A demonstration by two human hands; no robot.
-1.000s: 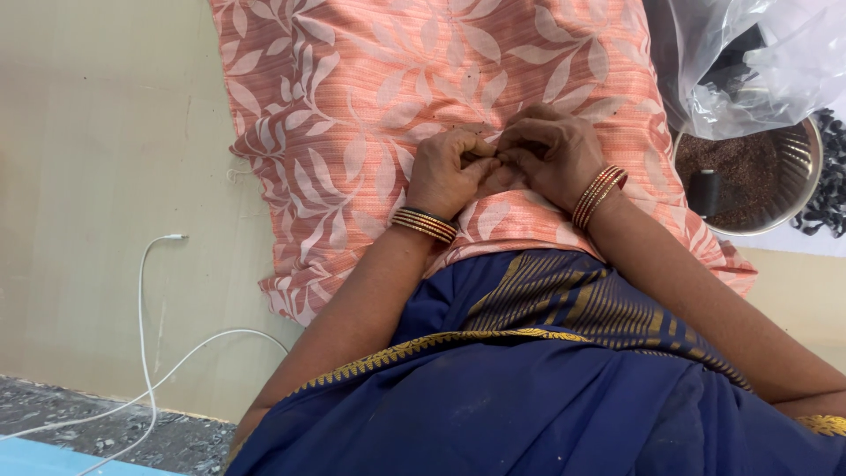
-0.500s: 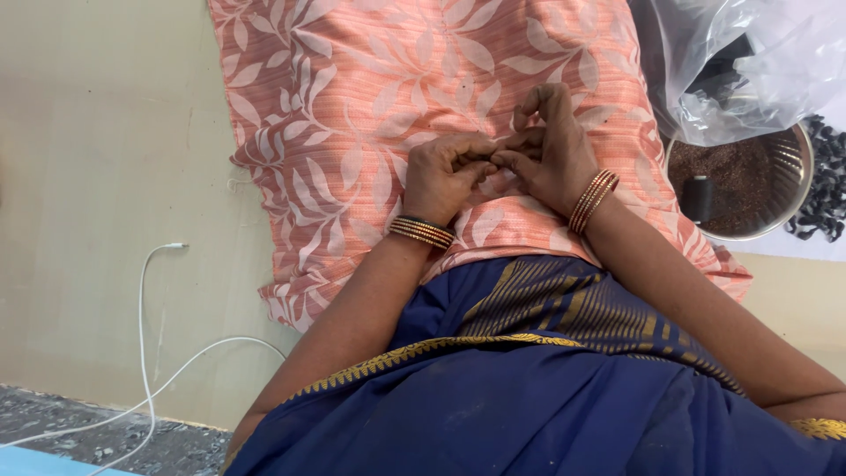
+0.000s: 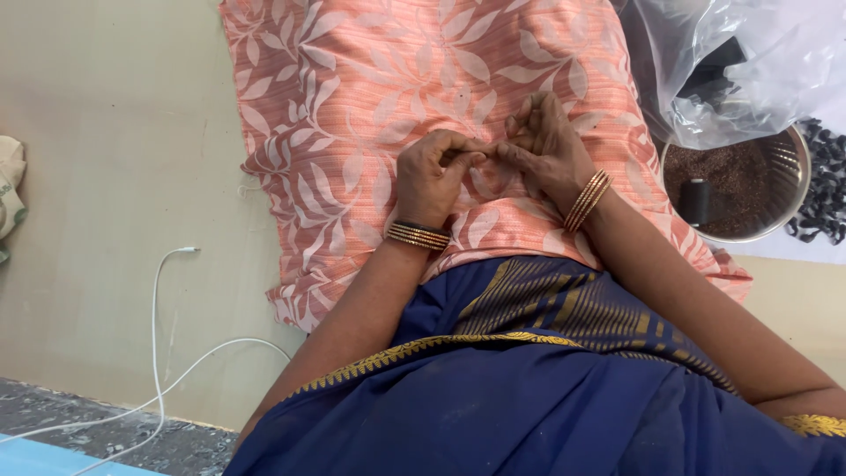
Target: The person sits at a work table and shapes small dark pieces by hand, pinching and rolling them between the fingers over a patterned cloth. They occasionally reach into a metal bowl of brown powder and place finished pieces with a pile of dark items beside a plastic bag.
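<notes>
Beige, smooth flooring (image 3: 106, 264) fills the left of the head view, with a darker speckled strip along the bottom edge. A thin white cable (image 3: 159, 353) loops across the floor.

Your lap carries a salmon-pink ribbed cloth with a pale leaf print (image 3: 352, 97), spread flat and reaching away from you. Below it lies your dark blue draped garment with gold woven borders (image 3: 529, 397).

Your left hand (image 3: 432, 181) is curled, fingers bent inward, thumb and forefinger tips pressed together in a pinch just above the cloth. Whatever is pinched is too small to identify. A stack of gold-and-dark bangles (image 3: 419, 235) sits on that wrist.

Your right hand (image 3: 542, 150) is partly closed: the forefinger and thumb meet the left fingertips, while the other fingers stand raised and loosely apart. Thin gold bangles (image 3: 588, 198) circle that wrist. Both hands touch each other at the fingertips over the middle of the cloth.

To your right stands a round metal bowl holding fine brown grains (image 3: 736, 189), with a small dark cylinder inside. A crumpled clear plastic bag (image 3: 723, 62) overlaps its upper rim. Dark, small pieces (image 3: 824, 189) lie just beside the bowl.
</notes>
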